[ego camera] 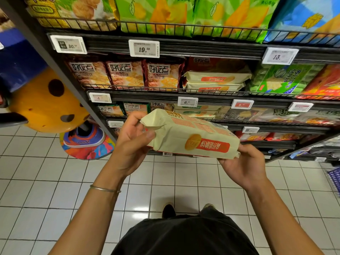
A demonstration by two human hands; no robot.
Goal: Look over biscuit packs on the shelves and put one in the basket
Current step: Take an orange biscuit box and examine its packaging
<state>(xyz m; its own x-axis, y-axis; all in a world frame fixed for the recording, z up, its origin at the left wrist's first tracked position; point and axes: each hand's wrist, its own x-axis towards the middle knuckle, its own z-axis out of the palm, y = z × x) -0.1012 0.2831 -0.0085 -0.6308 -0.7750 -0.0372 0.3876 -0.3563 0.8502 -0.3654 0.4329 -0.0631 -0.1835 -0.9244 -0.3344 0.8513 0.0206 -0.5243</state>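
fingers [137,117] of left hand [132,142] and right hand [244,164] curl round the pack [191,137] by its ends, out front of the shelves [184,48] — end-only grip, so i reckon it could slip.

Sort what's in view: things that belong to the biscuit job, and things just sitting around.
Job: cream biscuit pack, held by left hand and right hand; matching packs stacked behind.
Just around: yellow spotted figure; price tag; green bags; tiled floor.
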